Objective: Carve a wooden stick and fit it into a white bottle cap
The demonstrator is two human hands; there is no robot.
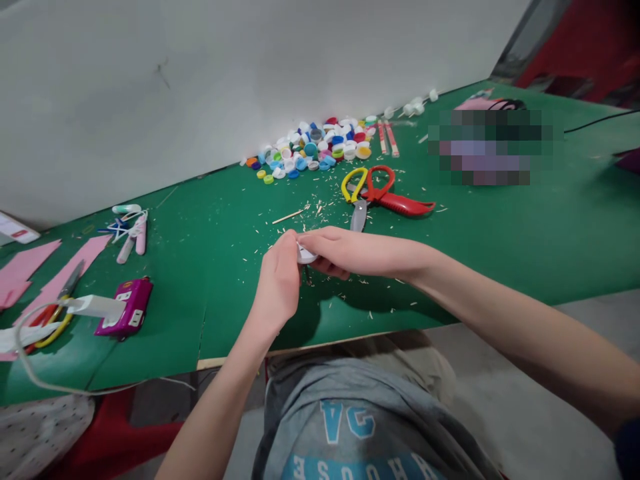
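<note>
Near the table's front edge, my left hand (281, 273) and my right hand (333, 248) come together around a small white bottle cap (305, 254). Both hands are closed on it, and their fingers hide most of its outline. Something thin and dark pokes out just below the cap, too small to make out. Beyond my right hand lie scissors (359, 215) with yellow and red handles. A red-handled tool (406, 204) lies against them. A thin wooden stick (289, 217) and scattered pale shavings surround my hands on the green table (220, 233).
A heap of coloured bottle caps (314, 148) sits by the wall. At left are a magenta power adapter (134, 307) with a white plug and cable, another pair of scissors (63, 320), pink sheets (30, 263) and a glue gun (135, 237). A blurred patch covers things at right.
</note>
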